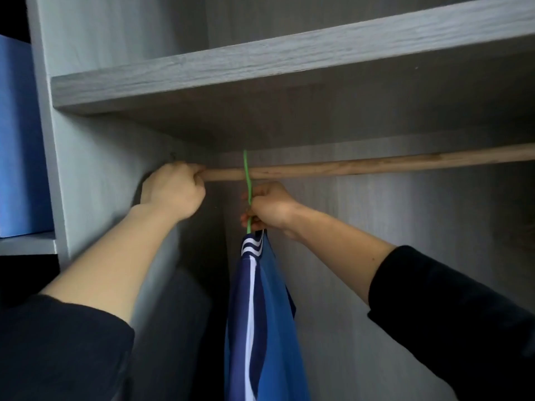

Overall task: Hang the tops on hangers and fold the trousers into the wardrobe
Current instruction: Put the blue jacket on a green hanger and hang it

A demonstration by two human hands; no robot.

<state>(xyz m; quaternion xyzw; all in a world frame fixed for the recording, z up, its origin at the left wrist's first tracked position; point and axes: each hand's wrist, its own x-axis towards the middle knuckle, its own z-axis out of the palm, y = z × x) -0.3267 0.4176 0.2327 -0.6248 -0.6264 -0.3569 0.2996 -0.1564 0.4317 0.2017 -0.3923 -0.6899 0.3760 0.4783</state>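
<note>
A wooden rail (362, 167) runs across the wardrobe under a grey shelf (260, 62). A green hanger (247, 175) has its hook over the rail, seen edge-on. From it hangs a blue top (269, 328) with dark blue panels and white stripes. My right hand (270, 206) grips the hanger's neck just below the rail, above the top's collar. My left hand (173, 191) grips the left end of the rail, close to the wardrobe's side wall. Both sleeves are dark.
The wardrobe's grey left wall (95, 175) stands beside my left hand. A blue box (20, 140) sits in the neighbouring compartment at far left. The rail to the right of the hanger carries nothing in view.
</note>
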